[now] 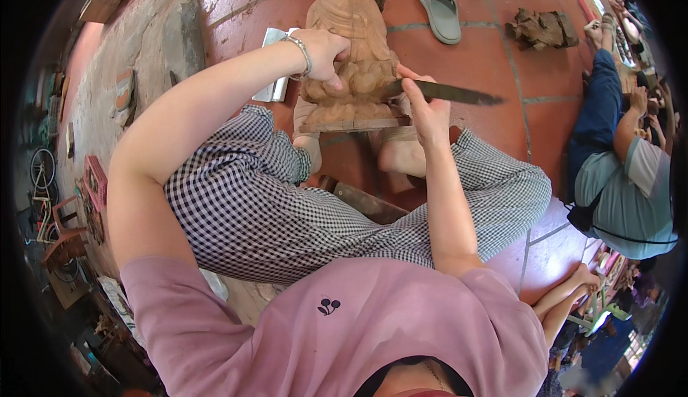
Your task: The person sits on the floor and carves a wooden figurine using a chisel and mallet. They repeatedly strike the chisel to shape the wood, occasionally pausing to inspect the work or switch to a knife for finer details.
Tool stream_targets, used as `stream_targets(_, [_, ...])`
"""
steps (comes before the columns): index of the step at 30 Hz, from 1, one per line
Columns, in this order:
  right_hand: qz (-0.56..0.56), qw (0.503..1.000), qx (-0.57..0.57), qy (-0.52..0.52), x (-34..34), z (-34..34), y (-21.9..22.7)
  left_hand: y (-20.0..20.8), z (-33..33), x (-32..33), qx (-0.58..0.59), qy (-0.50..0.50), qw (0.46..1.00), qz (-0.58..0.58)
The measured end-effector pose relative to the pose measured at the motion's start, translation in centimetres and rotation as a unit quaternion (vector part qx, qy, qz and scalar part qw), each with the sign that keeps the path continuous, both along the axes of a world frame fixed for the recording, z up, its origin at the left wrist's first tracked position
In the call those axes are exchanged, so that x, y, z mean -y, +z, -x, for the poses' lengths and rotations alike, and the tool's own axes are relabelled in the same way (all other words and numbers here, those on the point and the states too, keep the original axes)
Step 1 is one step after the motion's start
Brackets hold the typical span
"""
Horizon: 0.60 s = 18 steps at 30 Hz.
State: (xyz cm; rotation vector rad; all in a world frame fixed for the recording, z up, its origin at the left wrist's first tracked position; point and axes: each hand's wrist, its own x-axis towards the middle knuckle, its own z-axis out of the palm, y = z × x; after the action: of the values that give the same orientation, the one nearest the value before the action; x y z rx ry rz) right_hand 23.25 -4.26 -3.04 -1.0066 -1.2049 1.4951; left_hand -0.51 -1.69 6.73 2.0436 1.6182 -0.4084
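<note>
A carved wooden statue (351, 21) of a robed figure on a petalled base extends away from me between my bare feet, its base nearest me and its head cut off by the frame's top edge. My left hand (320, 49) reaches across from the left and grips the statue's lower body, the thumb lying near the petals. In my right hand (428, 110), fingers closed, is a dark flat file (462, 94). One end of it meets the right side of the petalled base, and its tapered end points right. Exactly where it touches the wood is partly hidden by my fingers.
A grey slipper (441, 13) and a rough wood chunk (541, 29) lie on the red tiles (494, 60). White paper (272, 94) is left of the statue. A stone slab (168, 31) spans the left. Another person (623, 182) sits at right.
</note>
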Motion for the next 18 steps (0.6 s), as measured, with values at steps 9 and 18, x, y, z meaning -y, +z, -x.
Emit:
stream_targets(9, [-0.168, 0.964, 0.208, 0.000, 0.6, -1.0, 1.2, 0.6, -0.8, 0.9, -0.043, -0.057, 0.995, -0.062])
stream_targets(18, [-0.228, 0.956, 0.183, -0.003, 1.3, -0.3, -2.2, 0.6, -2.9, 1.4, -0.093, -0.099, 0.987, -0.086])
